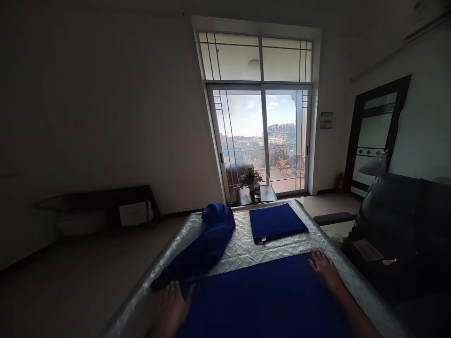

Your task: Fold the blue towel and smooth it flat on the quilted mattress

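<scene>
Well, our left hand (171, 303) is at the left corner of the flat blue cloth (253, 300), its grip loose, thumb apart from the fingers. Our right hand (322, 268) lies palm down on the right edge, its grip flat and pinching nothing. The cloth covers the near part of the silver bed (239, 253). Past it we see a bunched blue cloth (218, 227), then a folded blue cloth (278, 221) with a white tag (262, 240) too small to read. Farther on, a small bench (243, 196) holds a bottle (257, 187) and a pot (251, 188) with a plant (248, 175) in it. We can't read the wall sign (326, 120).
</scene>
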Motion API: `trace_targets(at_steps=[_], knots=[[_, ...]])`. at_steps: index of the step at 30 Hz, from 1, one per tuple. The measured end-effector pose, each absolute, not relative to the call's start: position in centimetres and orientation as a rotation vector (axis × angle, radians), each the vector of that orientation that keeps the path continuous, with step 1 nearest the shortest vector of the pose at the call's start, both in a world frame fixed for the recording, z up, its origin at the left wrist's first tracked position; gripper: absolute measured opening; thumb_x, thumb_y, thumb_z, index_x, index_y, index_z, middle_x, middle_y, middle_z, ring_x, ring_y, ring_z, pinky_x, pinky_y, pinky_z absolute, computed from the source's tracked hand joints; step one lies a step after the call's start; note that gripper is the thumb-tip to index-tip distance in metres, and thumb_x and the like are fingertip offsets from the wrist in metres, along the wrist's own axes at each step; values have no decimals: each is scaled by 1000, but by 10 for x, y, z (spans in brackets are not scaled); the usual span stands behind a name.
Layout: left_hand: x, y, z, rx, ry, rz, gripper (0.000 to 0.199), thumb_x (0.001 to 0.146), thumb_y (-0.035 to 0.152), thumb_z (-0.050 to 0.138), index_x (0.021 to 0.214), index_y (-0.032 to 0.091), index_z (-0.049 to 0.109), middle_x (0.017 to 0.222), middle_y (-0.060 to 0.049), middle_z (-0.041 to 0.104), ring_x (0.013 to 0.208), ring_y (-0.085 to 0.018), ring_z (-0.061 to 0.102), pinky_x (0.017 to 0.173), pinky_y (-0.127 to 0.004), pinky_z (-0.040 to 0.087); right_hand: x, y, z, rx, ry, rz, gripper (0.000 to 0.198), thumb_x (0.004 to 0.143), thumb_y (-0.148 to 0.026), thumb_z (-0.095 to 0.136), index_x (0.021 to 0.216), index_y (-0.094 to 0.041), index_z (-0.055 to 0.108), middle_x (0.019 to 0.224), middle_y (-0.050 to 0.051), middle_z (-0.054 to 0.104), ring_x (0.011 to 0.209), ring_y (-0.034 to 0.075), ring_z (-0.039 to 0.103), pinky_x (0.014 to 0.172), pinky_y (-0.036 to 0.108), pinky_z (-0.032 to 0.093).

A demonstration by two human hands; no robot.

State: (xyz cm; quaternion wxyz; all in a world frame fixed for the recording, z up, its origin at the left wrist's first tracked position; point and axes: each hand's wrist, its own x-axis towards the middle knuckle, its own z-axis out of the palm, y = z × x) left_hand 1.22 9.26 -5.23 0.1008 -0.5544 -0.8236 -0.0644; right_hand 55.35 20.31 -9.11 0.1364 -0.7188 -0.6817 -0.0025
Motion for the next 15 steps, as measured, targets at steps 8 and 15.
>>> trace_targets(at_steps=[8, 15], knots=[[199, 119, -54, -2392, -2042, -419, 67, 95, 59, 22, 148, 25, 44, 155, -1, 46, 147, -22, 36, 122, -36, 33, 551, 198, -81, -2081, -1949, 49, 64, 91, -47, 28, 149, -25, 40, 158, 7, 40, 149, 20, 29, 120, 38, 20], [185, 112, -62, -2318, -2112, -381, 65, 96, 53, 21, 149, 21, 42, 157, -7, 43, 148, -27, 32, 122, -45, 31, 549, 191, -71, -2090, -1985, 22, 63, 91, -42, 29, 149, -21, 40, 158, 9, 40, 148, 20, 31, 119, 40, 22]])
